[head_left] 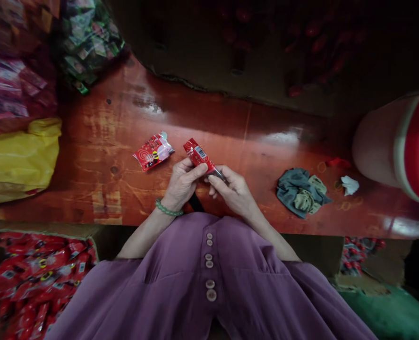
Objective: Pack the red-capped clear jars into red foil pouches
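Between my two hands is a narrow red packet (199, 155) with a barcode on its upper side, tilted over the table. My left hand (181, 182), with a green bead bracelet (168, 208) at its wrist, pinches the packet along its left side. At the packet's lower, darker end, the thumb and fingers of my right hand (232, 186) close on it. What lies under the fingers is hidden. To the left of my hands, apart from them, several flat red printed wrappers (153, 152) lie on the reddish wooden table (124, 189).
Bags of green packets (92, 42), pink packets (9, 89) and a yellow bag (21, 158) line the left. A crumpled grey-green cloth (301, 193), white scrap (349, 185) and red-lidded bucket (379, 141) are right. Red packets (35, 274) fill a box at lower left.
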A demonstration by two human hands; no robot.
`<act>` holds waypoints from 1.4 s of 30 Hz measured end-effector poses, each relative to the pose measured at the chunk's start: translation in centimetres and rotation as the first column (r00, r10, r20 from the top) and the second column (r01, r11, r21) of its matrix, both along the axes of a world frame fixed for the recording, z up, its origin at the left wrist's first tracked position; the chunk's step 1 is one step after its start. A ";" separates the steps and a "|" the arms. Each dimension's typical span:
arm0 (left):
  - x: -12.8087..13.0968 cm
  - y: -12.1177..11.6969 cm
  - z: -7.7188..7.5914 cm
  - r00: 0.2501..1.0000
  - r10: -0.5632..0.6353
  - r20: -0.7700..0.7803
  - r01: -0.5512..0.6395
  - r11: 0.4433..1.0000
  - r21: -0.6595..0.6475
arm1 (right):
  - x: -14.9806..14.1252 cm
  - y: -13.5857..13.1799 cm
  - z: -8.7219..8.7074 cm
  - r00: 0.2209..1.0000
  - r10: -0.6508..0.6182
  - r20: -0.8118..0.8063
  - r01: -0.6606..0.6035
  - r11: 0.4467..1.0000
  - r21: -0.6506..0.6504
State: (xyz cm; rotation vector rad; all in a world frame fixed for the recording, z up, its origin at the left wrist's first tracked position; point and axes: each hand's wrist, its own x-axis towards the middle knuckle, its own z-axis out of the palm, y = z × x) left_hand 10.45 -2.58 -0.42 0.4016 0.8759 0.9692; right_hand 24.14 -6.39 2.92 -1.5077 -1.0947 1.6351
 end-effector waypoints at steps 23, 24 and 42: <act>0.0 0.6 -0.5 0.995 0.092 0.035 -0.086 0.986 -0.142 | 0.2 0.3 0.0 0.978 0.069 0.198 -0.106 0.977 0.187; 0.1 0.7 -0.4 0.995 0.095 0.031 -0.090 0.984 -0.152 | 0.3 0.3 0.0 0.978 0.076 0.194 -0.114 0.976 0.187; 0.3 1.4 0.8 0.979 0.193 0.059 -0.172 0.950 -0.259 | 0.9 0.6 1.1 0.947 0.182 0.265 -0.242 0.945 0.217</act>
